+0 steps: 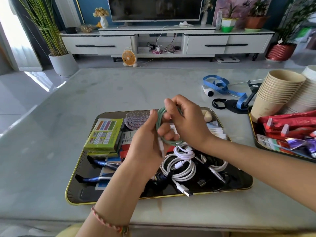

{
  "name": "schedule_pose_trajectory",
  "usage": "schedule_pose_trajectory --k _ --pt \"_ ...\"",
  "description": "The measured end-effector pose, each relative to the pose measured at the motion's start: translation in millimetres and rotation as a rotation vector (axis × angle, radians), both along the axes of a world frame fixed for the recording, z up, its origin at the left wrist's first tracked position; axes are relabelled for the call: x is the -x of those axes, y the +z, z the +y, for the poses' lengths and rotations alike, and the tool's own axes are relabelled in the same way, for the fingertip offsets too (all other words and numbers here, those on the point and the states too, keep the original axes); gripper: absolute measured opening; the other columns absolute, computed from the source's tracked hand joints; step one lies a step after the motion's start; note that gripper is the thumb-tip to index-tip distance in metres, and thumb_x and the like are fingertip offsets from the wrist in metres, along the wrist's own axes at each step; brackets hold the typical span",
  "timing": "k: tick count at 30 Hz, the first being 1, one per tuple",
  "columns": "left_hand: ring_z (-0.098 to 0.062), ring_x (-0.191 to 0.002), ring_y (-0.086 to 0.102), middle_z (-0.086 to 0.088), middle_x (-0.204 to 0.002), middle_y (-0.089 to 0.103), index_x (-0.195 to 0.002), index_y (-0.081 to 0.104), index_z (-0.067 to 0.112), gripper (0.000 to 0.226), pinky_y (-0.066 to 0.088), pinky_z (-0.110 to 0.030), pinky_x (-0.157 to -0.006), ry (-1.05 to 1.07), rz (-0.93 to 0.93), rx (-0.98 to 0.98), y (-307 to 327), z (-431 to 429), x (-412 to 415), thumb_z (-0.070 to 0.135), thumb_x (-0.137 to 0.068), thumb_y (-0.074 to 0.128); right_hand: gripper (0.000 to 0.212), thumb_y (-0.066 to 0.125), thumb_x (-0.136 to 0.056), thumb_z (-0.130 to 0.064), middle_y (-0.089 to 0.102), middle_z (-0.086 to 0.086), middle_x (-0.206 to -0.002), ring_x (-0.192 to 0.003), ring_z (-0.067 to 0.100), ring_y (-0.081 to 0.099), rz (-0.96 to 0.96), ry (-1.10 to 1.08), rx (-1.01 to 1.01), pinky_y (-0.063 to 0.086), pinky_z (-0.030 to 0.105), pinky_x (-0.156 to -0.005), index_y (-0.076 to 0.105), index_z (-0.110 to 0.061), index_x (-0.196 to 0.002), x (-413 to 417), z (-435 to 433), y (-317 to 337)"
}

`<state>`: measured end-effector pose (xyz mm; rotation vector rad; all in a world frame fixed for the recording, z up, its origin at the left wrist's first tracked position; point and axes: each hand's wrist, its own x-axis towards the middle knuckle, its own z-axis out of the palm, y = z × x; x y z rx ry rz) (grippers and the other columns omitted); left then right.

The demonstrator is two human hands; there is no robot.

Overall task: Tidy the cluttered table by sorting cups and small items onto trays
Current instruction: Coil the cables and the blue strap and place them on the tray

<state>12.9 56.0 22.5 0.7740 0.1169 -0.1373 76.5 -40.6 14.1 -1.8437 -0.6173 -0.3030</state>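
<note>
Above the black gold-rimmed tray my two hands hold a coiled green cable. My left hand grips the coil's lower part, with the cable's white plug lying along its palm. My right hand pinches the coil's top. In the tray lie green boxes, a lilac hairbrush, blue pens and white coiled cables. A stack of beige paper cups leans on a second tray at the right, next to white cups.
Red and purple packets fill the right tray. On the pale table beyond lie a blue measuring tape, a small white tube, a black ring and a black phone stand. A TV cabinet stands across the room.
</note>
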Motion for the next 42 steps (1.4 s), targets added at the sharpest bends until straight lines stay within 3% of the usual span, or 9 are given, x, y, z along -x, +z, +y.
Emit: schedule_pose_trajectory --k 3,6,12,14,23,31,34,36,42 --pt "-0.002 -0.029 0.025 0.007 -0.038 0.030 -0.072 0.045 0.013 0.038 0.021 -0.014 -0.037 -0.020 -0.005 0.028 4.8 0.4 -14.5 0.034 -0.099 0.028 0.039 0.043 -0.097 -0.032 0.056 0.015 -0.059 -0.050 0.016 0.050 0.022 0.034 -0.011 0.043 0.032 -0.055 0.049 -0.007 -0.067 -17.4 -5.1 -1.7" --pt "-0.001 -0.027 0.020 0.009 -0.037 0.026 -0.069 0.043 0.014 0.038 0.014 -0.015 -0.032 -0.007 0.006 -0.104 4.0 1.3 -23.7 0.033 -0.100 0.029 0.037 0.038 -0.100 -0.027 0.057 0.008 -0.064 -0.053 0.011 0.052 0.126 -0.074 -0.004 0.045 0.027 -0.055 0.055 -0.007 -0.074 -47.7 -21.4 0.6" --pt "-0.004 -0.030 0.015 0.009 -0.038 0.022 -0.066 0.042 0.013 0.038 0.011 -0.019 -0.035 -0.049 -0.023 -0.341 -1.7 -10.6 -13.9 0.029 -0.099 0.033 0.023 0.040 -0.096 -0.017 0.057 0.015 -0.112 -0.101 0.030 0.054 0.142 -0.515 0.977 0.042 0.034 -0.075 0.056 -0.004 -0.106 -115.7 -92.7 -24.0" --pt "-0.005 -0.031 0.015 0.009 -0.038 0.022 -0.064 0.043 0.013 0.039 0.010 -0.020 -0.037 -0.061 -0.028 -0.372 -4.3 -13.3 -11.7 0.029 -0.098 0.033 0.026 0.037 -0.097 -0.016 0.054 0.018 -0.117 -0.107 0.033 0.050 0.152 -0.555 1.098 0.042 0.038 -0.080 0.055 -0.002 -0.109 -119.6 -100.5 -31.6" --pt "-0.004 -0.029 0.015 0.009 -0.038 0.021 -0.062 0.042 0.013 0.041 0.012 -0.020 -0.036 -0.047 0.004 -0.290 -8.1 0.4 -7.9 0.029 -0.098 0.032 0.011 0.049 -0.091 -0.007 0.056 0.016 -0.112 -0.098 0.032 0.056 0.158 -0.579 1.038 0.045 0.036 -0.075 0.059 -0.009 -0.096 -128.0 -113.1 -43.4" --pt "-0.003 -0.029 0.021 0.009 -0.040 0.024 -0.064 0.043 0.013 0.040 0.016 -0.018 -0.037 -0.073 -0.012 -0.159 -9.2 8.4 -4.0 0.033 -0.097 0.033 0.027 0.053 -0.091 -0.011 0.054 0.021 -0.117 -0.105 0.037 0.056 0.158 -0.658 0.893 0.047 0.040 -0.077 0.045 0.001 -0.115 -129.2 -110.5 -50.9" --pt "-0.004 -0.031 0.022 0.008 -0.043 0.025 -0.067 0.043 0.013 0.039 0.021 -0.016 -0.034 -0.068 -0.026 -0.202 -10.2 8.2 -2.2 0.034 -0.098 0.032 0.015 0.053 -0.092 -0.018 0.058 0.021 -0.111 -0.096 0.034 0.057 0.198 -0.659 0.929 0.044 0.037 -0.070 0.055 -0.004 -0.089 -132.8 -113.2 -49.1" --pt "-0.005 -0.032 0.023 0.007 -0.044 0.027 -0.069 0.044 0.012 0.038 0.024 -0.016 -0.034 -0.067 -0.035 -0.234 -10.7 6.7 -1.7 0.035 -0.097 0.032 0.027 0.052 -0.092 -0.020 0.061 0.020 -0.099 -0.084 0.032 0.056 0.192 -0.642 0.939 0.038 0.032 -0.061 0.046 -0.010 -0.067 -134.6 -119.2 -50.6" --pt "-0.005 -0.032 0.023 0.006 -0.043 0.028 -0.071 0.049 0.010 0.038 0.023 -0.017 -0.036 -0.005 -0.060 -0.377 -13.8 1.1 0.4 0.033 -0.098 0.034 0.021 0.050 -0.093 -0.018 0.051 0.019 -0.117 -0.092 0.034 0.056 0.139 -0.659 0.755 0.040 0.031 -0.070 0.062 -0.005 -0.082 -125.2 -120.2 -33.2"
